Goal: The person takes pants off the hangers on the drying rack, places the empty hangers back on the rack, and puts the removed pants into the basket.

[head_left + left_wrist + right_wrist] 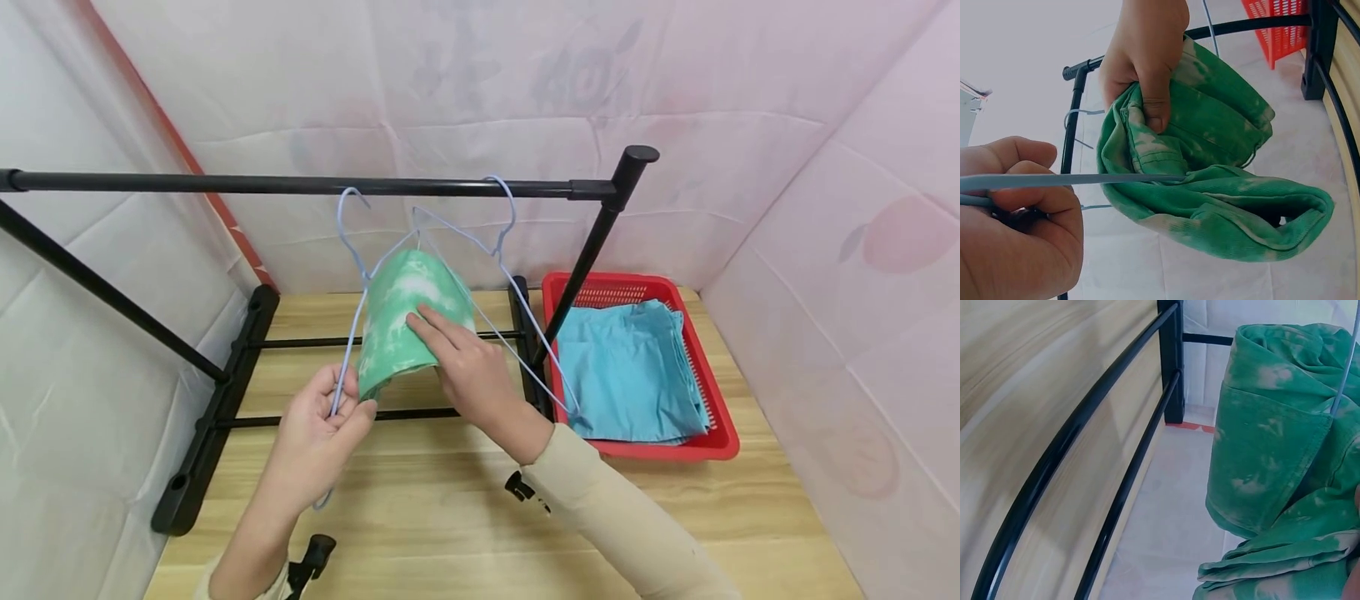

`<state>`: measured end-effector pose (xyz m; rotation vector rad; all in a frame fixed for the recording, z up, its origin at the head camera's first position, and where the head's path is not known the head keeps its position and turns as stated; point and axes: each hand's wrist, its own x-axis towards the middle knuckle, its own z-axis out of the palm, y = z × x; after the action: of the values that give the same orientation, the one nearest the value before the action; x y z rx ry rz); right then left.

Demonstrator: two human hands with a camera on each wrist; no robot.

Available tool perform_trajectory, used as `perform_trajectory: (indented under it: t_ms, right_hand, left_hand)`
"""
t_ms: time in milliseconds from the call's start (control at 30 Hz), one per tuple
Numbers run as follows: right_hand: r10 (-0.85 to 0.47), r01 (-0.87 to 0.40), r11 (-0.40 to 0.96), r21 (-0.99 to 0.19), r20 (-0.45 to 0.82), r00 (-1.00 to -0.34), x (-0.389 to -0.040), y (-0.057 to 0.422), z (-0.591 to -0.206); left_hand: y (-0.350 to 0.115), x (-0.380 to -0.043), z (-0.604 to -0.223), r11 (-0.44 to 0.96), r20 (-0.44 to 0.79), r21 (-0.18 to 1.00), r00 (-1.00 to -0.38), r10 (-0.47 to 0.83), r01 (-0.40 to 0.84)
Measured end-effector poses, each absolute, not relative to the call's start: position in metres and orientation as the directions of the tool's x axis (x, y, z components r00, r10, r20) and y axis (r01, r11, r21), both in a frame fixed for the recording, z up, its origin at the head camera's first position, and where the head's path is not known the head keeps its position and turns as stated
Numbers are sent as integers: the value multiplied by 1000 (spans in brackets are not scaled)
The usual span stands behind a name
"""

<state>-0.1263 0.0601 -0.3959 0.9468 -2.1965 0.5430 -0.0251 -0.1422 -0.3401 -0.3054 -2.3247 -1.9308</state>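
A green and white tie-dye garment (408,308) lies folded over a light-blue wire hanger (352,321); its exact kind I cannot tell. My left hand (318,437) grips the near part of that hanger, fingers curled round the wire, beside the garment's near edge. My right hand (476,375) holds the garment from the right, fingers on its outer face. In the left wrist view the right thumb (1155,100) presses the inner side of the cloth. Whether this hanger's hook touches the black bar (262,184) cannot be told. A second light-blue hanger (542,333) hangs on the bar further right.
A black rack with foot bars (206,433) stands on the wooden table (450,533). To its right, a red basket (716,425) holds folded blue cloth (630,375). Pale printed sheets (480,75) enclose the back and sides.
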Motion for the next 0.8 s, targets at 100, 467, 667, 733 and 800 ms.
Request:
perform_trajectory:
  t_ms: [100, 467, 667, 733, 800]
  right_hand:
    - [-461, -751, 649, -125, 720, -518, -126, 59, -396]
    - [-440, -755, 620, -212, 703, -559, -124, 59, -396]
    - [-399, -741, 618, -262, 708, -583, -121, 57, -399]
    - [-390, -739, 615, -274, 709, -587, -120, 56, -400]
    - [-387, -739, 609, -288, 705, -594, -120, 56, -401]
  left_hand:
    - [-143, -24, -340, 175, 210, 959, -974, 88, 222]
    - [-146, -21, -342, 199, 204, 957, -977, 62, 213]
    - [-148, -20, -343, 203, 201, 956, -976, 80, 213]
    - [-149, -19, -344, 210, 201, 954, -976, 84, 214]
    - [-149, -19, -344, 213, 195, 954, -977, 90, 211]
